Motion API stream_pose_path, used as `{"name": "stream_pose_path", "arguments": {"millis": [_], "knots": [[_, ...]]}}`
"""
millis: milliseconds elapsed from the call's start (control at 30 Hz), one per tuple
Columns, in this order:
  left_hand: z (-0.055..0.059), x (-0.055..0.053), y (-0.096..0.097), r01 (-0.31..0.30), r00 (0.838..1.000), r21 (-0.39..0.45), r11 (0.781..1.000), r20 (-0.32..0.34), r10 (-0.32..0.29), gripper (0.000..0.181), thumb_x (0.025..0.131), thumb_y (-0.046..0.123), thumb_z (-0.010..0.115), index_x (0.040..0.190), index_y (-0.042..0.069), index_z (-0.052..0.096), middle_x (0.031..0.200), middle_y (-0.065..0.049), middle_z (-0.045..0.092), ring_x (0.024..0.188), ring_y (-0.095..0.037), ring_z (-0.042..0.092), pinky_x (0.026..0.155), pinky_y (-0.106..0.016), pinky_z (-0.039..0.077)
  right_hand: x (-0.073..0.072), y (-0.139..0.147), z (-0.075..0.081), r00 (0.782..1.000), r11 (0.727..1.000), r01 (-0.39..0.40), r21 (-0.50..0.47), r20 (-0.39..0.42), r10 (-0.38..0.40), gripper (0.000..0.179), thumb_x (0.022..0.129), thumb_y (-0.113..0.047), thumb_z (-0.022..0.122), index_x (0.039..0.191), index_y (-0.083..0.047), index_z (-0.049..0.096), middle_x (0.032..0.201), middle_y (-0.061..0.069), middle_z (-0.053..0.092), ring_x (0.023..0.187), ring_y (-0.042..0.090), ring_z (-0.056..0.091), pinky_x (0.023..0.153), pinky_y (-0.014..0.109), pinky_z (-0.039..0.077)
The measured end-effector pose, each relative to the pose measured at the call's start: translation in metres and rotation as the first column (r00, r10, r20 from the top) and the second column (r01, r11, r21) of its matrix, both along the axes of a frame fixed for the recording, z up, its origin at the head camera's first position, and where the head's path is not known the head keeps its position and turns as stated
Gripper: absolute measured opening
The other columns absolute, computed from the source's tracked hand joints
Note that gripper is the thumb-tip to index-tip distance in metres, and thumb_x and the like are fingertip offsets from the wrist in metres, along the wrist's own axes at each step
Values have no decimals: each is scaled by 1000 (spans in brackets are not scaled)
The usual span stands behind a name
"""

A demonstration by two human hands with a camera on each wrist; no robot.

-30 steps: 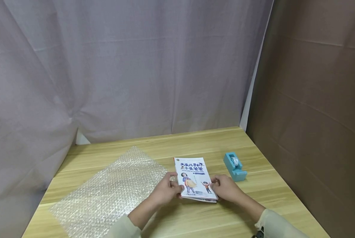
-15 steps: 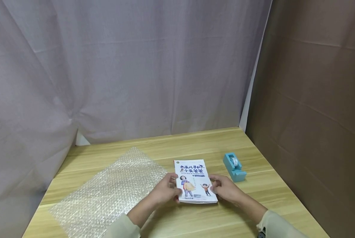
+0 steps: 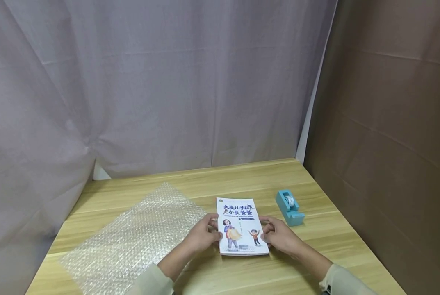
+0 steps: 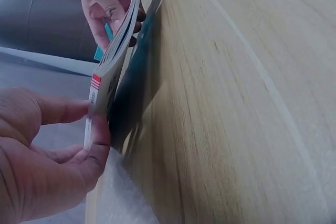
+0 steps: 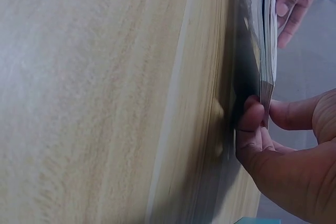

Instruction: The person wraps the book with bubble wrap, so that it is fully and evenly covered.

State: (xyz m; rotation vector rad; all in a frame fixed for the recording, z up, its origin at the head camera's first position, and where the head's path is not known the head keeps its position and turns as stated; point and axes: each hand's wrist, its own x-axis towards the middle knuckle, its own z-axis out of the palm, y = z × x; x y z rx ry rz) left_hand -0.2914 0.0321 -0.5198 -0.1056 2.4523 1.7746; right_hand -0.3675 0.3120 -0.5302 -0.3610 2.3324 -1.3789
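The left hand [image 3: 204, 234] pinches the left edge of the book [image 3: 242, 226], and the right hand [image 3: 281, 236] pinches its right edge in the same manner. So the book is between the two hands, with its cover up, just above the table [image 3: 249, 274]. On the table, the bubble wrap [image 3: 138, 237] lies flat at the left, partly under the left forearm. The tape dispenser [image 3: 290, 209] stands at the right, near the right hand.

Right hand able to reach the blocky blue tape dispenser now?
Likely yes, once freed: the right hand grips the white illustrated paperback, but nothing visible stands between that hand and the blocky blue tape dispenser.
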Motion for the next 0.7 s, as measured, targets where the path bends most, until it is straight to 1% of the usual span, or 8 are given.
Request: {"name": "stream_pose_path", "arguments": {"millis": [100,167,267,333,433,500,567,700], "knots": [[1,1,-1,-9,1000,-23,1000,1,9,73,90,-2,77,158,-4,50,124,-17,66,102,-21,66,86,-36,63,1,-1,0,1000,1000,2,-12,2,-2,68,97,7,69,161,6,47,100,13,71,72,22,65,50,25,43],[2,1,-2,-18,1000,-36,999,0,18,74,88,-2,79,157,-2,51,124,-16,66,102,-21,66,87,-35,61,2,-1,1,1000,1000,-3,-22,-1,3,70,96,7,69,162,6,45,101,14,70,73,22,64,51,26,45],[4,2,-4,-33,999,-23,999,-3,33,75,86,-3,82,155,-1,53,124,-16,67,102,-22,67,86,-36,61,2,-2,1,1000,999,-12,-43,-6,12,72,96,9,70,162,8,43,102,16,68,76,22,63,55,27,50],[5,3,-6,-41,999,3,999,-3,41,76,84,-4,83,154,-2,54,124,-17,66,100,-22,67,85,-35,60,3,-3,2,1000,998,-24,-51,-11,23,73,95,10,71,163,9,42,102,16,67,77,21,63,57,27,51],[6,5,-9,-48,999,14,999,-14,48,75,82,-5,82,152,-3,55,125,-19,65,97,-20,66,82,-31,58,3,-4,2,998,997,-52,-52,-23,51,74,95,11,69,163,8,41,104,15,68,77,20,62,57,25,50],[6,6,-12,-49,998,13,999,-25,49,74,83,-5,81,151,-4,55,126,-20,65,95,-19,65,81,-29,57,3,-4,2,996,996,-80,-50,-34,78,75,95,10,69,164,8,39,104,15,68,77,20,61,57,24,49],[6,8,-15,-48,998,-3,999,-40,48,71,84,-3,80,151,-5,55,125,-20,65,93,-18,65,80,-29,59,3,-6,2,993,993,-108,-56,-51,106,75,96,9,69,164,9,38,105,15,68,77,19,61,57,24,50],[6,12,-23,-56,997,-5,998,-51,55,65,89,0,77,149,-6,55,124,-21,65,92,-18,66,80,-31,63,4,-9,2,984,983,-162,-85,-85,155,77,96,7,72,164,13,35,107,16,67,78,17,63,61,25,55]]}}
